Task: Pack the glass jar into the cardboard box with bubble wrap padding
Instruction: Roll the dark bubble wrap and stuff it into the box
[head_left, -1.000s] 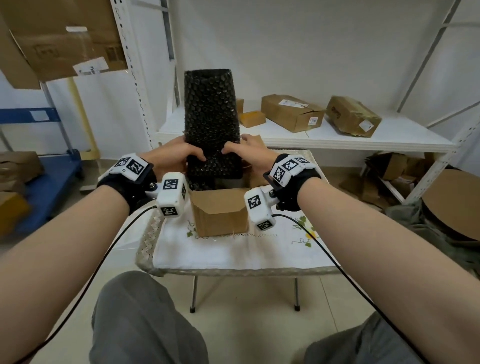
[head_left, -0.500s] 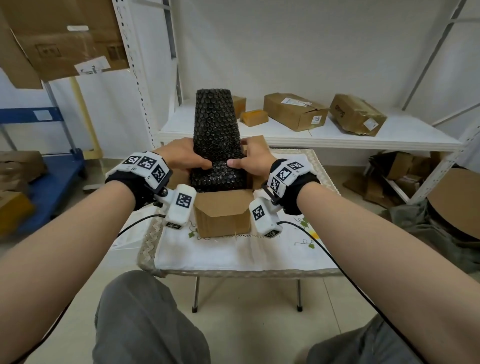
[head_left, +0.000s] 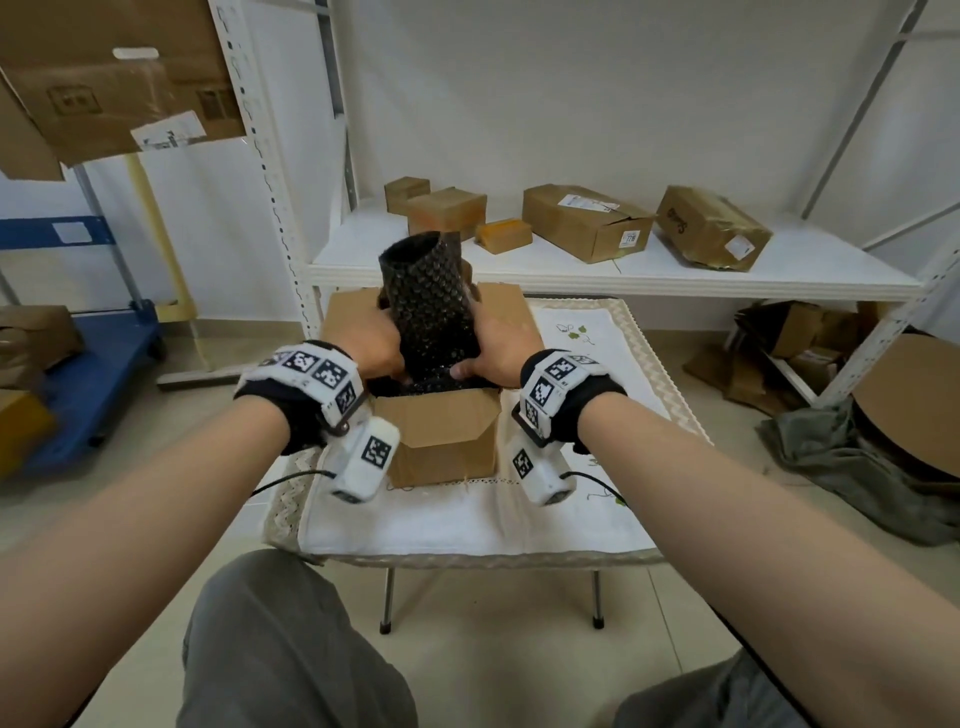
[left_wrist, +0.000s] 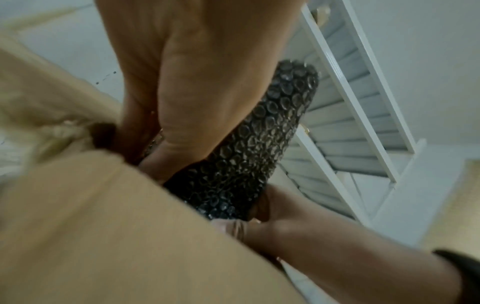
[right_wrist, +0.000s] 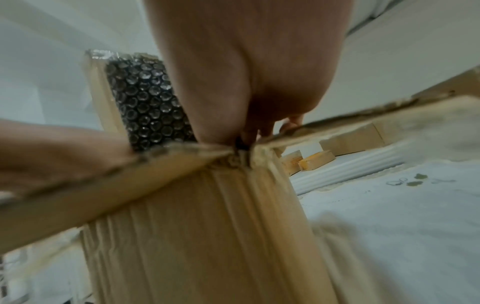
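Black bubble wrap roll (head_left: 431, 306) stands upright, lower end inside the open cardboard box (head_left: 441, 441), upper end open and well above the flaps. Left hand (head_left: 371, 343) grips the roll's left side, fingers curled round it; right hand (head_left: 501, 345) grips the right side, thumb at the base. Box sits on a white embroidered cloth (head_left: 467, 525) on the tabletop. Glass jar not visible. Parcels (head_left: 587, 223) lie on the white shelf (head_left: 779, 270) behind.
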